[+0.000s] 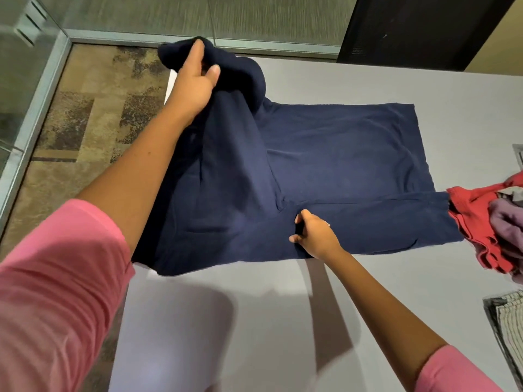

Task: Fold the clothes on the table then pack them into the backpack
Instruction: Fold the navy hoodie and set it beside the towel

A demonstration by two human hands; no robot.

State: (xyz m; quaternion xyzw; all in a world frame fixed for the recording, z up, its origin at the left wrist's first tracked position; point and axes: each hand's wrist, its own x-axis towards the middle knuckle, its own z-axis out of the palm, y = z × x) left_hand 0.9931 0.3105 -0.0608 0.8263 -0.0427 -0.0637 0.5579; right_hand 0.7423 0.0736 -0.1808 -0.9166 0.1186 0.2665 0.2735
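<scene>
A navy blue garment (339, 154) lies spread across the grey table (254, 321). My left hand (195, 80) grips its far left end and holds that part lifted above the table's left edge, so the cloth hangs in a fold. My right hand (314, 236) pinches the cloth near its front edge, close to the middle. No backpack is in view.
A heap of clothes sits at the right edge, a red garment (475, 219) on top of a mauve one (506, 222). A striped folded piece (509, 326) lies at the lower right. Patterned carpet (85, 123) and a glass wall lie left of the table.
</scene>
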